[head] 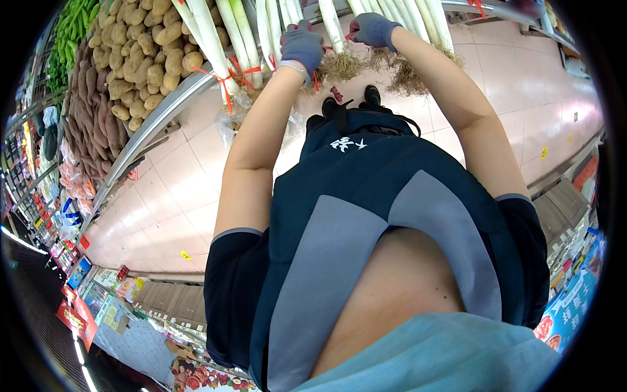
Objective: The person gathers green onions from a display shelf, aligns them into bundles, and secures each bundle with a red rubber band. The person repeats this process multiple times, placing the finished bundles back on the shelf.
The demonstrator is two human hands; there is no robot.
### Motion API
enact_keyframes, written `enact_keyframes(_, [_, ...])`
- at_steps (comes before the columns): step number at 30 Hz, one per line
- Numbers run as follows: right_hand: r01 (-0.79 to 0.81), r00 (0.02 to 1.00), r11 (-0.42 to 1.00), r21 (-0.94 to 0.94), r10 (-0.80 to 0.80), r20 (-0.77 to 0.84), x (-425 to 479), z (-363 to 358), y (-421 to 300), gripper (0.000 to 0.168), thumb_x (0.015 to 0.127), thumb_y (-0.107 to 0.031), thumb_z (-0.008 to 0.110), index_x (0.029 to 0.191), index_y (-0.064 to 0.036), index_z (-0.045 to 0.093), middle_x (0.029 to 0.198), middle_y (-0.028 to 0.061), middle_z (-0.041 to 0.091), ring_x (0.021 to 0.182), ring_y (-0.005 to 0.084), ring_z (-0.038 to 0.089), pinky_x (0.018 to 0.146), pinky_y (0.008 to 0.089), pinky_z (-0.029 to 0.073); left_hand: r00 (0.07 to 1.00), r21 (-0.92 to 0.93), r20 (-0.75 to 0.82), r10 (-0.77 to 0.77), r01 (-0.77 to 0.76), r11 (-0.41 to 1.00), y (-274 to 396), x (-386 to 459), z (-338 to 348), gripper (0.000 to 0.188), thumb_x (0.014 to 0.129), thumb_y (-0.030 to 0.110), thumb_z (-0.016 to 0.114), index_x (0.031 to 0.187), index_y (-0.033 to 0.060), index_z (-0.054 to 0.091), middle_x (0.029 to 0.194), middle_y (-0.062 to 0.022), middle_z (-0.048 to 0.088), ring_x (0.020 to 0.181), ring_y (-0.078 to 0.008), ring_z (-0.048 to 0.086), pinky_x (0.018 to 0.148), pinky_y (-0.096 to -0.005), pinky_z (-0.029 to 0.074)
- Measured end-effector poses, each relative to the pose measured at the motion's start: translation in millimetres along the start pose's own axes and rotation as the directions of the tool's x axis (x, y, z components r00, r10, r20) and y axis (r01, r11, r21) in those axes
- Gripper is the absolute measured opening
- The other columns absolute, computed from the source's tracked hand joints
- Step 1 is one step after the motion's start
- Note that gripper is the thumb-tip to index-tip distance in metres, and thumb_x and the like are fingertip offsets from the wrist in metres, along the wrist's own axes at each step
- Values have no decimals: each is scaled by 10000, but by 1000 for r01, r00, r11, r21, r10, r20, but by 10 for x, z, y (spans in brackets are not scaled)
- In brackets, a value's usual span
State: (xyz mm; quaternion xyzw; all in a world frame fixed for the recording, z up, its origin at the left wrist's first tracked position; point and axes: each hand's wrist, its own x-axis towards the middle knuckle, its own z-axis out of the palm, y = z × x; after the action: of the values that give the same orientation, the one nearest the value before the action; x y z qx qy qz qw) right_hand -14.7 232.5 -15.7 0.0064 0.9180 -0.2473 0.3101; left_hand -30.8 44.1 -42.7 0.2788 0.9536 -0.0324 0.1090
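Observation:
My left hand (302, 48), in a grey-blue knitted glove with dark red finger coating, is curled at the white stalks of leeks (266, 34). Red ties show beside it, and its fingertips are partly hidden. My right hand (371, 31), in a matching glove, has bent fingers beside a single leek stalk (333, 24) and another leek bunch (426, 24). What lies inside its grasp is hidden. The leeks' shaggy roots (343, 66) hang over the display's front edge, towards me. A red tie (223, 78) binds the leeks left of my left hand.
A metal display rail (156, 105) curves along the left. Behind it are potatoes (142, 54), sweet potatoes (90, 117) and green peppers (73, 29). Clear plastic bags (226, 128) hang under the leeks. Pink floor tiles (171, 166) surround my shoes (372, 95).

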Motion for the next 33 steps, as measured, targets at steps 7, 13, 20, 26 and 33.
enact_keyframes(7, [127,976,966,-223,-162,-143,168,138,80,231,792,-244,563,915,-70,654,884,169,641,801,312,620,725,384,485,987,-227,37,158,-146,963,-558,119,-147,209,794,308,591,925,169,675,952,-39,600,941,-233,541,794,-349,438])
enact_keyframes(13, [16,982,951,-307,-74,-176,136,90,-218,284,803,-255,548,972,-48,644,956,169,634,909,328,606,816,386,475,949,-914,227,217,131,383,-794,317,99,205,844,155,548,964,14,637,889,-56,659,851,-111,579,752,-255,451])
enact_keyframes(20, [98,971,979,-179,-133,-196,-99,-7,-131,298,796,-373,587,823,-82,650,837,121,641,746,302,596,702,384,463,983,-783,-136,126,-184,595,-680,-62,341,241,710,65,523,911,51,656,872,-129,615,842,-317,581,766,-363,471])
enact_keyframes(26, [212,975,519,828,-166,-146,48,308,-174,179,791,-198,645,758,-26,607,717,49,597,576,57,513,523,207,414,982,-720,-182,45,-165,674,-454,-180,85,302,713,-16,433,936,13,634,872,-80,631,837,-211,612,762,-290,466])
enact_keyframes(33, [469,854,853,228,-372,-364,123,458,-306,199,753,-172,650,909,-55,607,820,93,639,717,170,602,625,284,466,942,-404,-319,106,-236,884,-288,-226,-36,233,712,65,493,892,59,642,805,-95,638,838,-275,578,771,-365,460])
